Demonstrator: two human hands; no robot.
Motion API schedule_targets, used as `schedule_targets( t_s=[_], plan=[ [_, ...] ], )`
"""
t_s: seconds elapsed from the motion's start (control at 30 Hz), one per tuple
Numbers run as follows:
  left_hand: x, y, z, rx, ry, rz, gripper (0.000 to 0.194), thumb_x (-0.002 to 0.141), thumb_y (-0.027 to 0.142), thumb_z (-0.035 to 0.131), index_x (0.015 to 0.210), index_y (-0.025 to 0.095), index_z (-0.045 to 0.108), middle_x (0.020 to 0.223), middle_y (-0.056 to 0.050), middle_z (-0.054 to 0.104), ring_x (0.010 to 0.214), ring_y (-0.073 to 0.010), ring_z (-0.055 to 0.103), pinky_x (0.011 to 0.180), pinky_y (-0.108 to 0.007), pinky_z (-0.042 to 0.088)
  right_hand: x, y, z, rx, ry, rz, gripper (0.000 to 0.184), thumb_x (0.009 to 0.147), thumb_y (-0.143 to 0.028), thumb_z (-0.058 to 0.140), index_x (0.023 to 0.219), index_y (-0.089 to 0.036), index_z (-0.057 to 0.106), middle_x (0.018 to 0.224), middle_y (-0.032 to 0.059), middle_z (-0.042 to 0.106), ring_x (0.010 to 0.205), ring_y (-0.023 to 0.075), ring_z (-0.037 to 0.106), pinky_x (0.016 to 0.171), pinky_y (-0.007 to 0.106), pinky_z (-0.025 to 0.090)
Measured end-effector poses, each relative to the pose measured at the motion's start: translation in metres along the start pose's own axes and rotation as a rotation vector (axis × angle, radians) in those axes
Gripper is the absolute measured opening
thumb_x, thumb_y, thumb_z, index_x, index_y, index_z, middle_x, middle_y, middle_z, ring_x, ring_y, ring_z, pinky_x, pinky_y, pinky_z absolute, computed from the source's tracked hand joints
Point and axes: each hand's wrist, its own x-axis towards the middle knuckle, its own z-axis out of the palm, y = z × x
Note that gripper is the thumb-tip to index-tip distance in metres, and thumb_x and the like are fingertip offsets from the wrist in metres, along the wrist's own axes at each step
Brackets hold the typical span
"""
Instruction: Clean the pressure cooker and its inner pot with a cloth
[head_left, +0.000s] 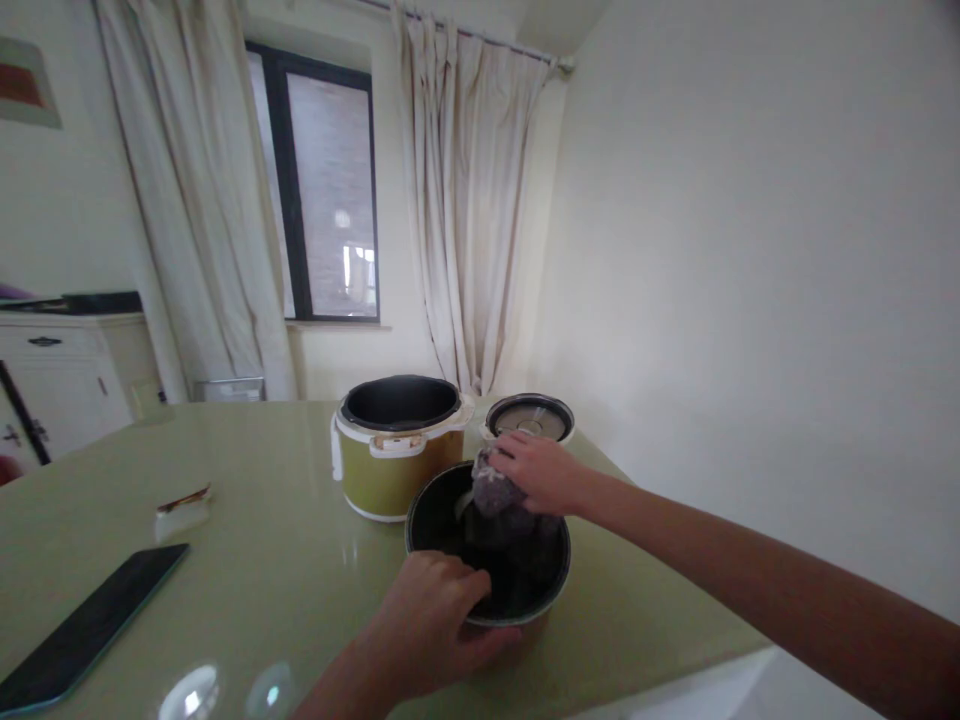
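Note:
A round dark cooking pot [442,500] stands on the table in front of me, its inside black and its rim pale. My left hand [439,610] grips the near left rim, fingers over the edge and thumb outside. Over the far right part of the pot, my right hand [536,470] is closed on a bunched grey cloth [495,490], which hangs into the pot. Just behind the pot is a green and white rice cooker body [390,470] with its top uncovered. The cooker's round lid [531,415] lies to its right, partly behind my right hand.
The pale green table [277,470] has its right edge near the pot. At left lie a dark flat slab [90,625] and a small white item [182,510]. A wall [750,250] rises on the right; a cabinet [67,370] stands far left.

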Motion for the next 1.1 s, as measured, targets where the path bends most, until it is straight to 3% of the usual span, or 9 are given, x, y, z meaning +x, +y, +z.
schedule_targets(
  t_s=[0.1,0.2,0.3,0.4,0.5,0.7,0.8,0.93,1.1],
  plan=[
    [0.002,0.002,0.005,0.064,-0.032,-0.013,0.042,0.091,0.06,0.066,0.072,0.023,0.07,0.067,-0.004,0.073,0.06,-0.0199,0.065,0.059,-0.031,0.037,-0.027,0.025,-0.009,0.08,0.076,0.359,0.059,0.084,-0.035,0.078,0.137,-0.015,0.061,0.14,0.018,0.058,0.13,0.0334,0.056,0.106,0.043,0.049],
    [0.006,0.004,0.012,0.061,-0.062,0.001,0.045,0.094,0.059,0.062,0.069,0.023,0.071,0.065,-0.005,0.073,0.057,-0.0186,0.064,0.058,-0.03,0.036,-0.035,0.033,0.012,0.267,-0.006,0.554,0.054,0.086,-0.048,0.075,0.128,-0.015,0.068,0.131,0.0165,0.066,0.118,0.0318,0.065,0.102,0.04,0.051],
    [0.01,0.004,0.018,0.044,-0.054,0.038,0.046,0.096,0.058,0.061,0.069,0.023,0.071,0.064,-0.004,0.074,0.054,-0.017,0.063,0.057,-0.03,0.034,-0.022,0.03,0.047,0.496,-0.197,0.562,0.06,0.078,-0.056,0.08,0.124,-0.019,0.072,0.121,0.0107,0.075,0.108,0.0303,0.071,0.094,0.037,0.055],
    [0.011,0.006,0.018,0.058,-0.041,0.053,0.044,0.095,0.058,0.063,0.068,0.024,0.072,0.061,-0.003,0.073,0.052,-0.017,0.062,0.055,-0.03,0.031,0.006,0.022,0.067,0.501,-0.243,0.573,0.067,0.073,-0.056,0.083,0.126,-0.016,0.072,0.121,0.013,0.077,0.107,0.0329,0.073,0.09,0.037,0.056],
    [0.012,0.009,0.013,0.065,-0.058,0.066,0.046,0.094,0.06,0.063,0.068,0.024,0.073,0.059,-0.003,0.072,0.05,-0.016,0.06,0.054,-0.03,0.029,0.038,0.011,0.067,0.339,-0.221,0.548,0.068,0.073,-0.057,0.082,0.123,-0.012,0.073,0.118,0.0194,0.077,0.106,0.0382,0.074,0.087,0.041,0.058],
    [0.016,0.01,0.004,0.055,-0.101,0.044,0.05,0.097,0.063,0.059,0.07,0.024,0.075,0.061,-0.004,0.072,0.052,-0.0157,0.06,0.055,-0.028,0.03,0.071,-0.001,0.063,0.265,-0.113,0.275,0.068,0.079,-0.054,0.081,0.132,-0.013,0.066,0.126,0.0195,0.074,0.113,0.0367,0.072,0.095,0.04,0.056],
    [0.012,0.01,0.005,0.066,-0.12,-0.006,0.051,0.094,0.069,0.059,0.073,0.025,0.075,0.066,-0.004,0.075,0.059,-0.0186,0.065,0.059,-0.029,0.033,0.064,0.01,0.062,0.313,-0.154,0.342,0.066,0.081,-0.059,0.079,0.127,-0.013,0.07,0.122,0.019,0.076,0.112,0.0363,0.073,0.093,0.039,0.057],
    [0.004,0.009,0.006,0.055,-0.137,-0.034,0.048,0.093,0.069,0.062,0.077,0.025,0.075,0.072,-0.004,0.076,0.067,-0.02,0.067,0.065,-0.03,0.037,0.027,0.021,0.054,0.348,-0.285,0.491,0.06,0.08,-0.059,0.08,0.114,-0.009,0.077,0.115,0.0214,0.078,0.105,0.0359,0.076,0.086,0.036,0.058],
    [0.004,0.005,0.011,0.036,-0.121,0.018,0.044,0.09,0.066,0.069,0.075,0.025,0.073,0.071,-0.001,0.076,0.067,-0.0191,0.067,0.065,-0.031,0.035,-0.027,0.005,0.04,0.367,-0.368,0.575,0.056,0.074,-0.05,0.086,0.114,-0.011,0.077,0.113,0.0207,0.078,0.102,0.0381,0.076,0.083,0.039,0.058]
  ],
)
